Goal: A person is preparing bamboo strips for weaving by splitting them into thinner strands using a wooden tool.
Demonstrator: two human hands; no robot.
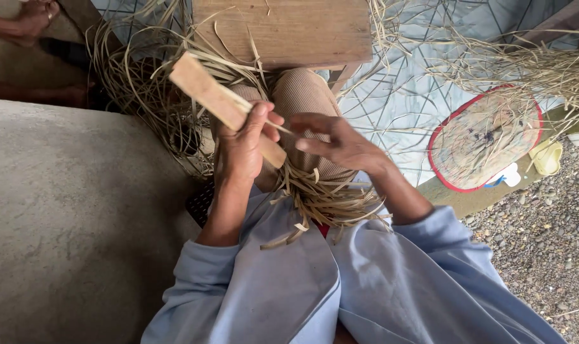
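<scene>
Hands: left hand (242, 143) grips wooden stick (226, 105); right hand (340, 143) pinches straw strip (283, 129).

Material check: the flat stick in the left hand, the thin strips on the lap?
Flat stick in left hand: looks like bare, unfinished wood or bamboo, pale tan with a matte face and squared edges. Thin strips by right hand: likely dried plant fibre, straw-coloured, curling, frayed ends. Exact species unclear.

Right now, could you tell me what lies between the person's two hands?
In the head view, a thin pale strip bridges the gap from the left hand, which grips a wooden stick, to the right hand, above the knee.
</scene>
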